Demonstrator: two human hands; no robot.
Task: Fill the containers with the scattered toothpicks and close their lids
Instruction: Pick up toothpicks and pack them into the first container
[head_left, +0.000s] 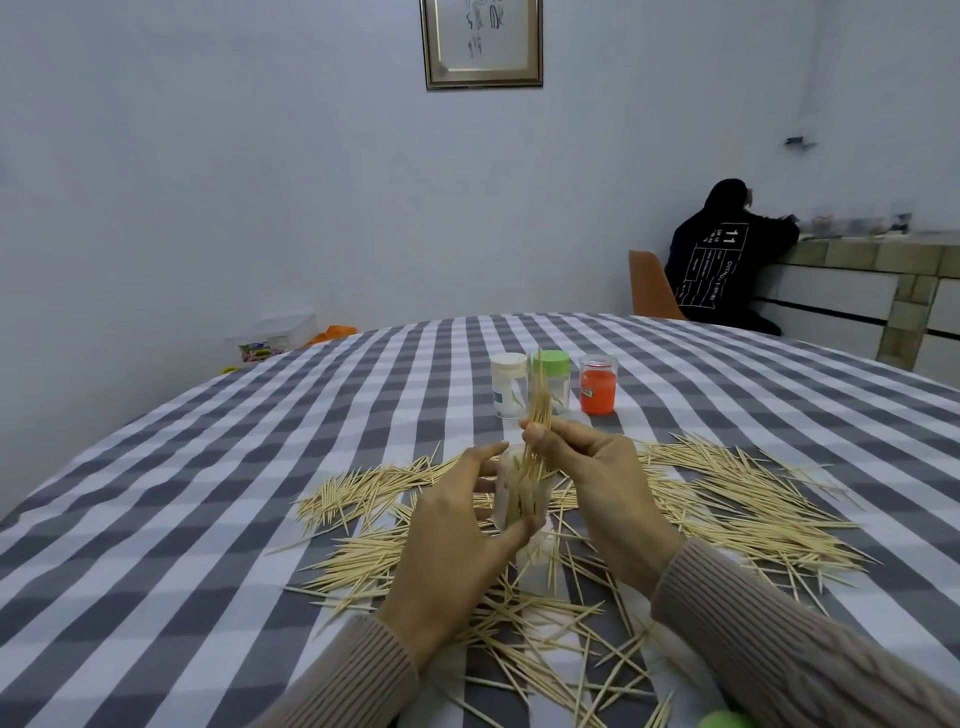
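Clear plastic open-topped container (511, 488) stands mid-bench, your left hand (457, 540) curled round it. Your right hand (597, 478) pinches upright bundle of pale wooden toothpicks (537, 415), lower ends inside container. Scattered loose toothpicks (727, 499) ring it on grey-white checked bench (260, 467), crowding both wrists. Behind: white-lidded jar (509, 384), green-lidded jar (553, 382), orange-filled jar (598, 384) in row. Green lid (724, 719) at near edge.

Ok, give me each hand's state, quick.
Left hand: grips the clear container.
Right hand: fingers pinch a toothpick bundle going into it.
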